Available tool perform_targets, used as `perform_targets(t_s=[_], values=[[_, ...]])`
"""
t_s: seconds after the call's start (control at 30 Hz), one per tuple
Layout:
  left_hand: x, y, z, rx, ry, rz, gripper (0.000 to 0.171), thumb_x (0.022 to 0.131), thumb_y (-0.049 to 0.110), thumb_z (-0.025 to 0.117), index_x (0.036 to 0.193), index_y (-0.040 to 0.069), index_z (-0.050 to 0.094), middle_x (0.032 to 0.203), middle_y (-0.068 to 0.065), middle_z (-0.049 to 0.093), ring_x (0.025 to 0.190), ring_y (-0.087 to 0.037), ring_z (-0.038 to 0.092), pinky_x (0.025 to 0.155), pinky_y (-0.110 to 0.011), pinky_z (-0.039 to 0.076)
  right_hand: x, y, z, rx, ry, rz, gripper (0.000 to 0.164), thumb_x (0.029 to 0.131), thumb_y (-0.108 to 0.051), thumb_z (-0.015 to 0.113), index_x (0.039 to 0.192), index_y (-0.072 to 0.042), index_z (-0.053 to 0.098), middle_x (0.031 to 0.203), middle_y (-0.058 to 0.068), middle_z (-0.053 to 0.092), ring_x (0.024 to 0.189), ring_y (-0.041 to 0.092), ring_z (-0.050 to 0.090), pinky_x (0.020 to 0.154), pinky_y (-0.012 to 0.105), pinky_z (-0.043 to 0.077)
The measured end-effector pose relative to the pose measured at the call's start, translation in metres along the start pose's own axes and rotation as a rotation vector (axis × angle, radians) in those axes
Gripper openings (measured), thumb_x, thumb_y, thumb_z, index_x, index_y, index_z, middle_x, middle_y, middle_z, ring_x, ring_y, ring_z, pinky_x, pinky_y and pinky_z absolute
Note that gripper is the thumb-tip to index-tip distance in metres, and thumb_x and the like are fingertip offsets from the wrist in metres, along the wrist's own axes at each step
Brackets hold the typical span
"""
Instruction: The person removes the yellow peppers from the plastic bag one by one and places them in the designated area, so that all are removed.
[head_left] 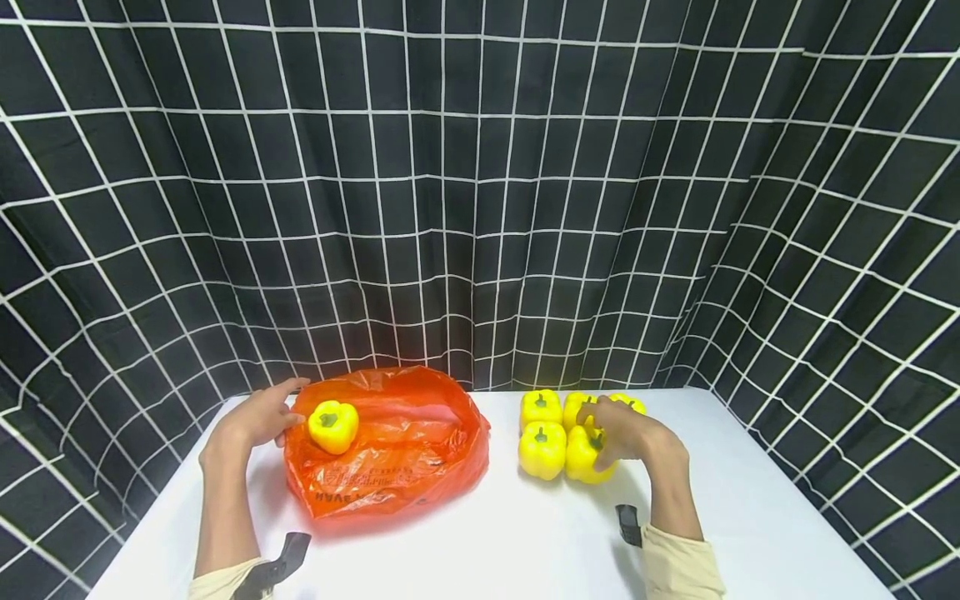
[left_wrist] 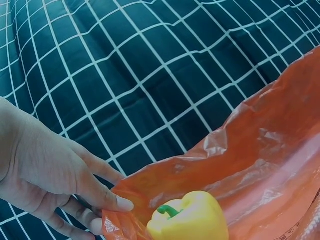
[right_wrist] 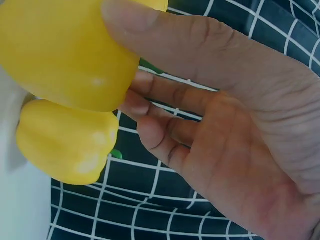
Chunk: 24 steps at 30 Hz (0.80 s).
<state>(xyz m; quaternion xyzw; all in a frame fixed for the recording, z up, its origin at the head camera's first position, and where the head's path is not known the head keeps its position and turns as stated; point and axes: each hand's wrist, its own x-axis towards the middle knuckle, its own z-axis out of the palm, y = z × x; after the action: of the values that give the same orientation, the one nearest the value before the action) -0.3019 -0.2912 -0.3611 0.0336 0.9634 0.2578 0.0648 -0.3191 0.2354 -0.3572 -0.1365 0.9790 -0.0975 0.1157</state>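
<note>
An orange-red plastic bag (head_left: 420,458) lies on the table's left side with its mouth spread. One yellow bell pepper (head_left: 335,428) with a green stem rests in it, near the left edge. My left hand (head_left: 251,421) pinches that edge of the bag, thumb on the plastic in the left wrist view. On the right, several yellow bell peppers (head_left: 542,451) stand grouped closely. My right hand (head_left: 636,433) holds the front-right yellow bell pepper (right_wrist: 65,55), its thumb on one side and fingertips at the other. Part of the group is hidden behind this hand.
The white table (head_left: 540,542) carries the bag and the peppers. Black curtains (head_left: 480,208) with a white grid surround it at the back and both sides. Dark wrist mounts (head_left: 281,562) sit on both forearms.
</note>
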Motion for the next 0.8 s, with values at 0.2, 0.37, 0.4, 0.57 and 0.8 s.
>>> perform_targets(t_s=[0.2, 0.37, 0.4, 0.57, 0.8], values=[[0.0017, 0.0007, -0.0011, -0.011, 0.003, 0.005, 0.066, 0.099, 0.007, 0.065, 0.157, -0.004, 0.035, 0.079, -0.008, 0.065, 0.061, -0.019, 0.060, 0.082, -0.049, 0.057, -0.0026, 0.0003, -0.0044, 0.018, 0.006, -0.014, 0.071, 0.069, -0.009, 0.094, 0.134, -0.017, 0.066, 0.121, 0.007, 0.062, 0.110, 0.028, 0.056, 0.095, 0.055, 0.057], [0.0027, 0.0016, -0.0011, -0.011, 0.002, 0.009, 0.066, 0.099, 0.008, 0.065, 0.157, -0.004, 0.035, 0.081, -0.009, 0.065, 0.061, -0.018, 0.060, 0.085, -0.053, 0.058, -0.0068, 0.0004, -0.0065, 0.032, 0.012, -0.002, 0.077, 0.069, -0.008, 0.094, 0.138, -0.018, 0.063, 0.121, 0.006, 0.061, 0.110, 0.027, 0.055, 0.095, 0.055, 0.057], [0.0025, 0.0014, -0.0008, -0.008, 0.002, 0.007, 0.066, 0.099, 0.008, 0.065, 0.157, -0.004, 0.035, 0.082, -0.009, 0.065, 0.061, -0.018, 0.060, 0.087, -0.056, 0.058, -0.0072, 0.0004, -0.0062, 0.034, 0.010, -0.002, 0.077, 0.069, -0.007, 0.094, 0.139, -0.018, 0.063, 0.121, 0.007, 0.061, 0.109, 0.027, 0.055, 0.095, 0.055, 0.058], [0.0005, 0.0001, 0.0002, -0.008, 0.002, 0.000, 0.066, 0.099, 0.008, 0.065, 0.157, -0.003, 0.035, 0.082, -0.009, 0.065, 0.061, -0.018, 0.060, 0.089, -0.057, 0.058, -0.0061, 0.0001, -0.0029, 0.042, 0.006, 0.005, 0.074, 0.069, -0.001, 0.093, 0.136, -0.017, 0.064, 0.118, 0.006, 0.061, 0.102, 0.024, 0.057, 0.094, 0.054, 0.059], [0.0000, -0.0014, 0.0008, -0.020, 0.006, -0.004, 0.066, 0.099, 0.009, 0.065, 0.157, -0.003, 0.035, 0.083, -0.010, 0.065, 0.061, -0.018, 0.060, 0.082, -0.050, 0.059, -0.0021, -0.0007, 0.0003, 0.071, 0.025, -0.032, 0.070, 0.068, -0.003, 0.095, 0.131, -0.014, 0.067, 0.115, 0.003, 0.062, 0.101, 0.021, 0.058, 0.098, 0.052, 0.059]])
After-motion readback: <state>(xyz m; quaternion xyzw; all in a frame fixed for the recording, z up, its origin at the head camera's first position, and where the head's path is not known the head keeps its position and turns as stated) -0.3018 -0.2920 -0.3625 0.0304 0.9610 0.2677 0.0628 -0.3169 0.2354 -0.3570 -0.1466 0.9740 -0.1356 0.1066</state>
